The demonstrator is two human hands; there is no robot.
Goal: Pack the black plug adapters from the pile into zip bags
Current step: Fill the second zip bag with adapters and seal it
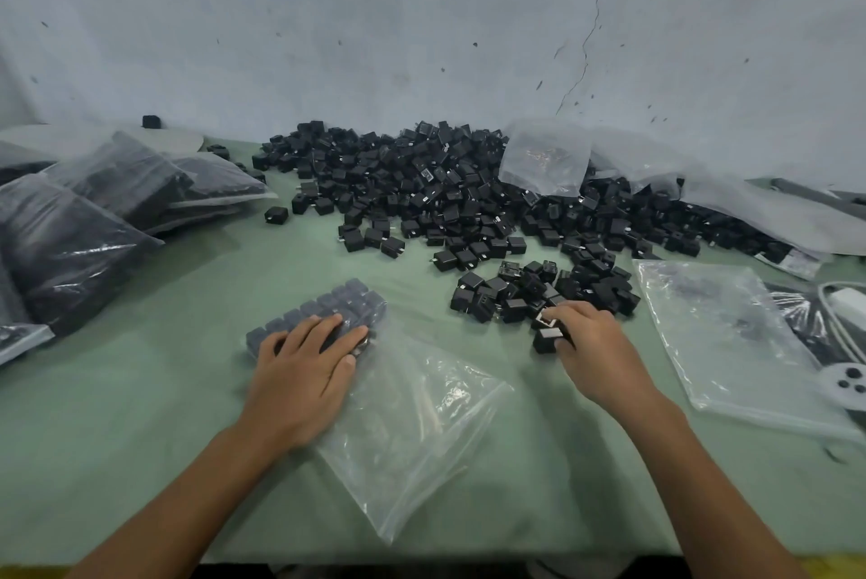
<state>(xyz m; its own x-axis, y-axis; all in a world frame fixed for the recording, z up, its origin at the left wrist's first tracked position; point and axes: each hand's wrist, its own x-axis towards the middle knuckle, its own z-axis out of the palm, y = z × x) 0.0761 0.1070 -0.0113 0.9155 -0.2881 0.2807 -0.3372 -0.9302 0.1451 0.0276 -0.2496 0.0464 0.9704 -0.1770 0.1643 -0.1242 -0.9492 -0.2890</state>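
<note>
Lying slantwise on the green table [140, 438], one clear zip bag [407, 428] runs from far left to near right, with glossy, boxy black plug adapters [347, 297] packed in rows at its far end. The left hand [304, 372] presses flat on them, fingers straight. The right hand [590, 344] curls round a loose adapter [546, 339] beside the pile [445, 184], too many to count. One empty bag [731, 334] lies to the right.

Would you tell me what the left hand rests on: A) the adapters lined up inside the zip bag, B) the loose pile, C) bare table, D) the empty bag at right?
A: the left hand lies flat on bagged adapters in the zip bag; the right hand grips loose adapters.
</note>
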